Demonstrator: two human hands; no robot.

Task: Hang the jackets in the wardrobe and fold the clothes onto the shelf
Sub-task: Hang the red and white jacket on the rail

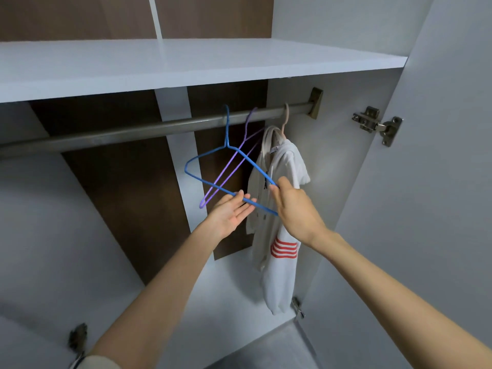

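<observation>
Fingers (pixel 278 189) of right hand (pixel 295 209) pinching blue hanger (pixel 227 145) by corner; left hand (pixel 231 217) flat under long bar. Hook up on rail (pixel 133 131), bar slanting down right.

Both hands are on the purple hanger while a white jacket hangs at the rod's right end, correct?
No: the head view shows the left hand and right hand on the blue hanger; the purple hanger hangs free. The white jacket is as stated.

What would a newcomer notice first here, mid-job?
A blue hanger, hooked on the rail, tilts toward the camera at centre: the right hand pinches its right corner, the open left hand touches its bottom bar. Right of it, a white jacket with red stripes hangs at the rail's end; a purple hanger hangs empty behind the blue one.
</observation>
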